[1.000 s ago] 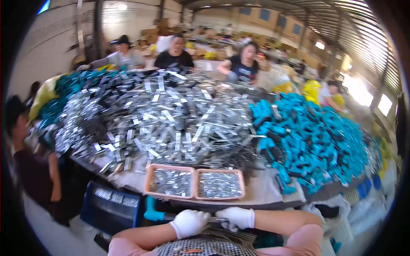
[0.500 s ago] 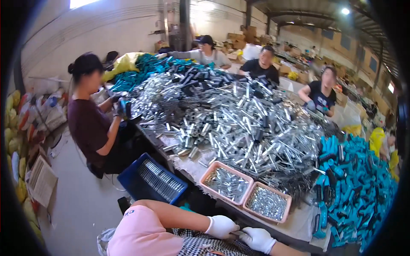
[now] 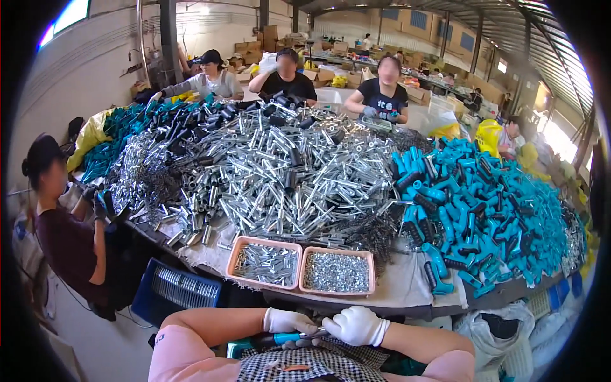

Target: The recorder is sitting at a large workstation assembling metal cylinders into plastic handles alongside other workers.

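My left hand (image 3: 284, 320), in a white glove, is closed around a tool with a teal and black handle (image 3: 240, 347), which sticks out to the left below the wrist. A narrow metal piece (image 3: 316, 333) runs from the handle toward my right hand (image 3: 358, 325). That hand, also white-gloved, is closed on the metal end, so its tip is hidden. Both hands are together in front of my checked apron (image 3: 280, 369). Just beyond them, on the table edge, are a pink tray of short metal tubes (image 3: 233, 260) and a pink tray of small metal parts (image 3: 371, 270).
Loose metal tubes (image 3: 280, 184) are heaped across the table, with teal handles (image 3: 496, 210) piled at right. A blue crate (image 3: 143, 290) of metal pieces stands at lower left, near a seated co-worker (image 3: 70, 242). Other people sit across the table. White sacks (image 3: 493, 331) lie at lower right.
The view has swung right, so the table and trays appear further left. My hands are still together; the teal handle now shows at my left hand.
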`<state>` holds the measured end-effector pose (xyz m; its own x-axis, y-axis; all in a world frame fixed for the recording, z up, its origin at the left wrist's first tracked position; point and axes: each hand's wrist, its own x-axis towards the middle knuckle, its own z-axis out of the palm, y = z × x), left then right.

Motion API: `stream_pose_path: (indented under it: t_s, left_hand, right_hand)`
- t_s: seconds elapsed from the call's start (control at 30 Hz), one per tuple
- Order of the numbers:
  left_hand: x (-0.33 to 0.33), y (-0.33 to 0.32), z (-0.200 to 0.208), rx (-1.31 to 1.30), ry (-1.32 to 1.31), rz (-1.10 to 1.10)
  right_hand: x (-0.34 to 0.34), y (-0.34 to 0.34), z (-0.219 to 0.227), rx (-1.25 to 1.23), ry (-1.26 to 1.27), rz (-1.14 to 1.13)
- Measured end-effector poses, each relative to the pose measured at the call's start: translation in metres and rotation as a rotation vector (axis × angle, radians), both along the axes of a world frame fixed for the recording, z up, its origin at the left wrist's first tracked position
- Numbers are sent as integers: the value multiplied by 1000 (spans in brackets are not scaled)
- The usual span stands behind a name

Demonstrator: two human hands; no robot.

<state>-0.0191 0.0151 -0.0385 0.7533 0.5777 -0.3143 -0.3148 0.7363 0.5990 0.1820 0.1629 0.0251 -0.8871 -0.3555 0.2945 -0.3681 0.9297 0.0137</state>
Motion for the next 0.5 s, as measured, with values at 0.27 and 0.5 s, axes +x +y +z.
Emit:
stream_pose_path:
  t_s: [0.27, 0.5]
  left_hand:
    - [34, -22, 36, 1234, 1625, -2]
    - [28, -9, 27, 1071, 1458, -1]
  right_hand:
    - [-5, -1, -38, -1866, -1692, -592]
    - [9, 7, -58, -964, -792, -438]
